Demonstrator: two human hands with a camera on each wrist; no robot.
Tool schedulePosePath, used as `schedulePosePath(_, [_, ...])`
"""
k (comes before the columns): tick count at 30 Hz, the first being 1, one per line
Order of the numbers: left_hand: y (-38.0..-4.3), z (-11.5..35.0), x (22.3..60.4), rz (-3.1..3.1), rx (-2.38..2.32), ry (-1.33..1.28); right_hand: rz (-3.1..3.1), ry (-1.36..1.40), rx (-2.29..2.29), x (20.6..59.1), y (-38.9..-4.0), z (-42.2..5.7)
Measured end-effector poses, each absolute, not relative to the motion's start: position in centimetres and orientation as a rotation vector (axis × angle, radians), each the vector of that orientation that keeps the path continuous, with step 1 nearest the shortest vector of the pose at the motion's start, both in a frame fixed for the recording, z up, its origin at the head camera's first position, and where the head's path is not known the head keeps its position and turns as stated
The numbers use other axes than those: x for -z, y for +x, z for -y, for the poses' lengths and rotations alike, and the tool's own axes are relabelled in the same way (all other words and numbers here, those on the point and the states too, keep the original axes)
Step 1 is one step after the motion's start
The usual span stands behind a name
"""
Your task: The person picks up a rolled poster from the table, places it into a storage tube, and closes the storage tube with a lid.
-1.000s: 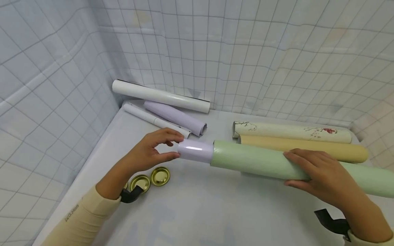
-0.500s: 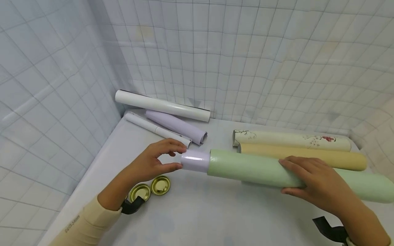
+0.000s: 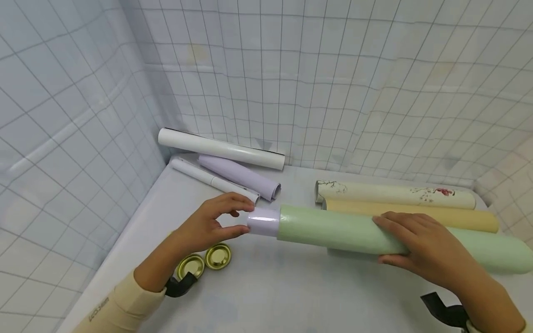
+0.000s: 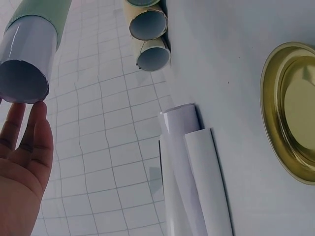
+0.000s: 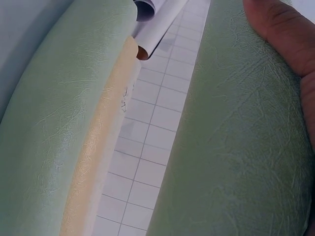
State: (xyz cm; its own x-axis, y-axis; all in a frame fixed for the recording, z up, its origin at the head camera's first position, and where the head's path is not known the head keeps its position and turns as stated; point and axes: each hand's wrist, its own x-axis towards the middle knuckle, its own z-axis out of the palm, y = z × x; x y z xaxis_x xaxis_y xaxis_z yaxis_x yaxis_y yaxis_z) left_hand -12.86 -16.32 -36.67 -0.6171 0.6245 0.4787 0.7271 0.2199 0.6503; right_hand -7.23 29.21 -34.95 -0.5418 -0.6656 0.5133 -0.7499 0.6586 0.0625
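Observation:
A long light-green wallpaper roll (image 3: pixel 333 229) is held up above the table, my right hand (image 3: pixel 429 243) gripping it from above around its middle. Out of its left end sticks a short glossy lavender roll (image 3: pixel 263 221), which sits inside the green one. My left hand (image 3: pixel 220 219) holds that lavender end between thumb and fingers, fingertips at its rim. In the left wrist view the lavender tube's open end (image 4: pixel 22 81) faces the camera, fingertips touching its lower edge. The right wrist view shows a second green roll (image 5: pixel 64 113) lying beneath the held one.
Behind the held roll lie a yellow roll (image 3: pixel 474 218) and a cream floral roll (image 3: pixel 387 193). At the back left rest a white roll (image 3: pixel 220 148), another lavender roll (image 3: pixel 241 175) and a thin white roll (image 3: pixel 195 172). Gold lids (image 3: pixel 218 256) lie near my left forearm. Grid-patterned sheets wall the table.
The lavender roll has slid further into the green one, so less of it shows. My left hand has shifted slightly right, while the green roll's end has moved left. The head view has tilted up.

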Motion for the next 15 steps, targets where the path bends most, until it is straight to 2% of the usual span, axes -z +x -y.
schedulePosePath(15, [-12.9, 14.3, 36.2, 2.234, 1.356, -1.410, 2.407, 1.094, -0.212, 34.3, -6.9, -28.4])
